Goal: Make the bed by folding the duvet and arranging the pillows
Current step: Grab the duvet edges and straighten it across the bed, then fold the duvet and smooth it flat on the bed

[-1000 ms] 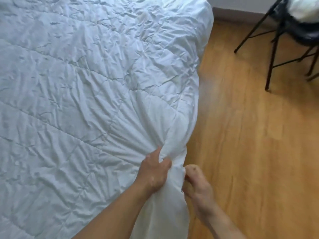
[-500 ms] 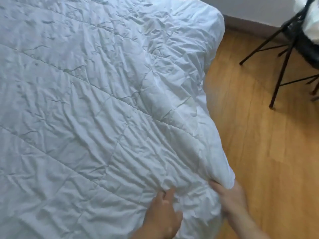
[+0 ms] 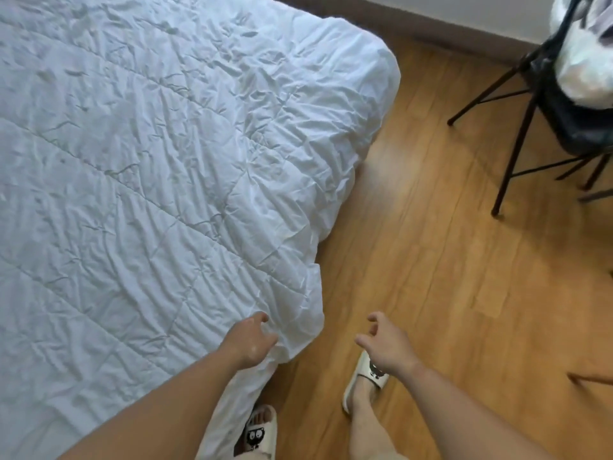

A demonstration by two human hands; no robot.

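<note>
Both hands: empty, nothing gripped
Left hand [image 3: 249, 340]: fingers loosely curled, hovering at the duvet's near corner, can't tell if it touches
Right hand [image 3: 384, 346]: fingers half open, out over the wood floor [image 3: 464, 293], clear of the bedding
Duvet [image 3: 149, 167]: white, quilted, wrinkly, spread flat over the bed, edge drooping toward the floor
Slippers [image 3: 368, 376]: white, one on each foot, beside the bed

A wooden floor [image 3: 447, 260] is seen beside a black-legged stand [image 3: 517, 134]; white cartoon-printed slippers [image 3: 366, 376] are worn.
</note>
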